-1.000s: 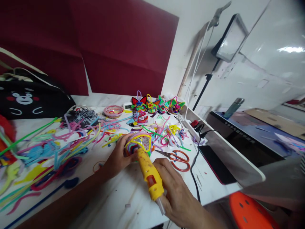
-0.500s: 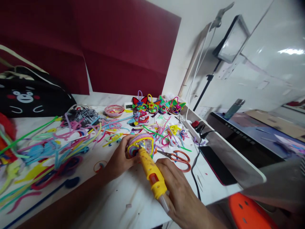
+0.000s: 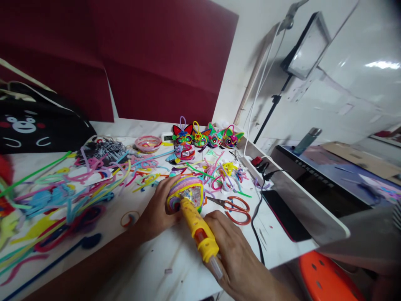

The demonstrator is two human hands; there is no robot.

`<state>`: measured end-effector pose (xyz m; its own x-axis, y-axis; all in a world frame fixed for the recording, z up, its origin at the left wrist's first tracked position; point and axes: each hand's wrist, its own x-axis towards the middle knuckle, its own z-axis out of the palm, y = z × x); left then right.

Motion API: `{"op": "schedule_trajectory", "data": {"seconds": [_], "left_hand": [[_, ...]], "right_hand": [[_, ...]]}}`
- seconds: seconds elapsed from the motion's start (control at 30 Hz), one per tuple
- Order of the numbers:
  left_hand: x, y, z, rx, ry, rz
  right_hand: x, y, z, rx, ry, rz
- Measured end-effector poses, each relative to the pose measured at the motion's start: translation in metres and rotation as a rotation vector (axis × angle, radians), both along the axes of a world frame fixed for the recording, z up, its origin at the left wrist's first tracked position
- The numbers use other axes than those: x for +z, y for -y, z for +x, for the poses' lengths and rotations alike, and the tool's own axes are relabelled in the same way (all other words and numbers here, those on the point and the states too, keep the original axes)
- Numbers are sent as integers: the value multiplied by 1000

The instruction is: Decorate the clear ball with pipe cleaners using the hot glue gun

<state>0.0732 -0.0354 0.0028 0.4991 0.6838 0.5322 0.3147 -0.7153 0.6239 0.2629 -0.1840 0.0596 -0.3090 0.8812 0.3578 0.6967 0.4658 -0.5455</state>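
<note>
My left hand [image 3: 155,213] is closed around the left side of a round ball [image 3: 188,184] wrapped in coloured pipe cleaners, with a patch of its clear surface bare. In my right hand [image 3: 233,246] is a yellow hot glue gun [image 3: 197,225], with a clear glue stick [image 3: 216,267] poking out of its rear. The gun's nozzle points at the bare patch; whether it touches cannot be told. Just right of the ball lie orange-handled scissors [image 3: 234,209]. Behind it rests a half-wrapped pink and blue piece [image 3: 184,152].
Pipe cleaners [image 3: 103,184] are strewn over the left and middle of the white table. Several finished animal-head ornaments [image 3: 200,138] line the back near a pink bowl [image 3: 148,144]. A black phone [image 3: 286,215], a cable [image 3: 258,225] and a white ledge [image 3: 300,196] bound the right.
The view has shifted slightly. Both hands keep their grip, and the glue gun's nozzle stays at the ball's bare patch, which now shows a little more.
</note>
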Motion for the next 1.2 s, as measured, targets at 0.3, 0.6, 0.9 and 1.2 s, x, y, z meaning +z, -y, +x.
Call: {"op": "schedule_trajectory", "data": {"seconds": [0.3, 0.6, 0.9, 1.2], "left_hand": [[-4, -1, -1, -3, -19, 60], [0, 1, -1, -11, -29, 58], [-3, -1, -2, -3, -41, 13], [0, 0, -1, -8, -10, 36]], "right_hand": [[-4, -1, 0, -16, 10, 65], [-4, -3, -1, -38, 51, 144], [-10, -6, -5, -31, 66, 215], [-8, -3, -4, -63, 89, 215]]}}
